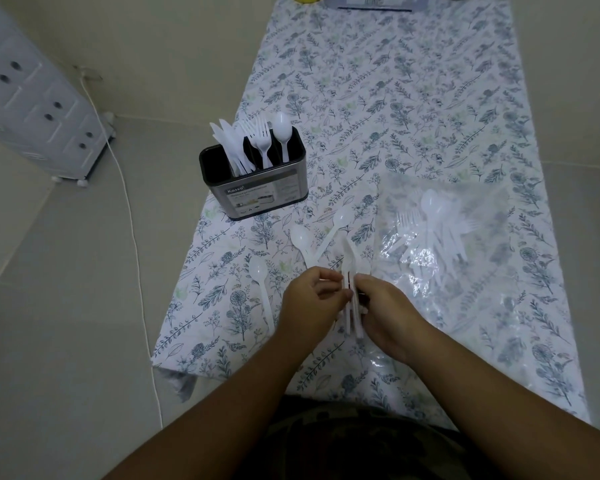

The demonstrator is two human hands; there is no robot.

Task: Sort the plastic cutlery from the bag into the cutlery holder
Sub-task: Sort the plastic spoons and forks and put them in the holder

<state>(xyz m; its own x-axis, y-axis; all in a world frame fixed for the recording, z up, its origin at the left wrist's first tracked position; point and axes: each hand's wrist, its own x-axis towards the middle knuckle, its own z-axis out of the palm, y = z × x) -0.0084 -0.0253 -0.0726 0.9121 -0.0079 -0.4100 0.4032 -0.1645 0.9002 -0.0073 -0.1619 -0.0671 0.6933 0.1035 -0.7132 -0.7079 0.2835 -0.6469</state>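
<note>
On the desk, which was covered with a flower-pattern cloth, both hands met over a small bundle of knives. The right hand had its fingers curled around the handles of the bundle, and the left hand pinched the same bundle from the other side, as if to make the pieces even. I could not count the knives in the bundle; they overlapped, but they were at least three.

The plastic pieces looked very light, thin and smooth, so I judged that they could slide against each other and fan out. They were stiff but could snap if bent. The best place to hold them seemed to be the middle of the handles, all pressed together.

Three loose spoons lay on the cloth just beside the hands, to the left and in front. The clear bag lay to the right, and it had more spoons and forks inside; their number was not clear through the plastic.

The cutlery holder stood near the left edge of the desk. It held several knives in one compartment, about three forks in the middle one and one spoon in the right one.
</note>
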